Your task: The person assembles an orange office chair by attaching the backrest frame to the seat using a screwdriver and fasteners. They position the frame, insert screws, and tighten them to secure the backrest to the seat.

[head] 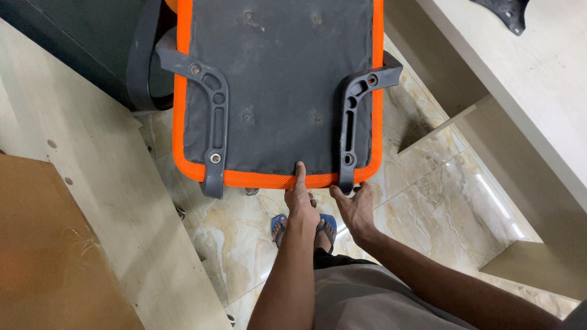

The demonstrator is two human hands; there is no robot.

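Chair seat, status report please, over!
Left hand fingertip on chair seat orange edge. Right hand open, at right bracket. Nothing in the way.

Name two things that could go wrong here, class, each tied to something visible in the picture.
1. The upturned seat is steadied only at its near orange edge by the left hand and right hand; it might tip or slide.
2. The feet in open sandals stand just below that edge, so a slipping seat could hit toes.
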